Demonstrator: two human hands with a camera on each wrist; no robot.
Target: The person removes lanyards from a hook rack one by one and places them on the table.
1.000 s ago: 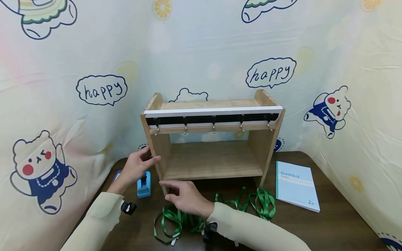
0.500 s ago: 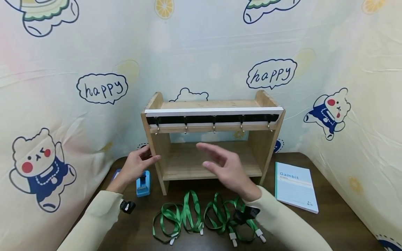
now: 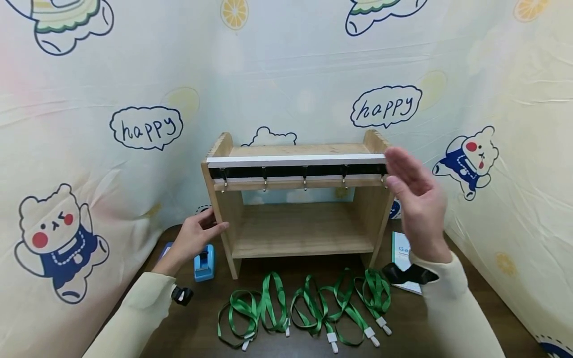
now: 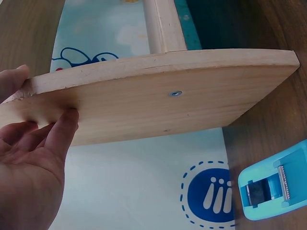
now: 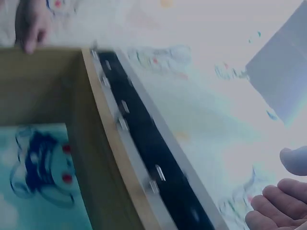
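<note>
Head view: wooden shelf (image 3: 300,219) stands far-centre on desk (image 3: 470,318). Left hand (image 3: 194,238) rests on its left side panel, fingers straight. Right hand (image 3: 418,204) raised beside right top corner, fingers spread, holding nothing. Green lanyards (image 3: 304,311) lie near.

Pale wooden shelf (image 3: 300,226); green lanyards (image 3: 309,308); blue tape dispenser (image 3: 205,263)

A makeshift recording booth: cartoon-printed cloth (image 3: 286,74) hangs behind a wooden shelf (image 3: 302,199) on a dark tabletop (image 3: 470,318).
</note>
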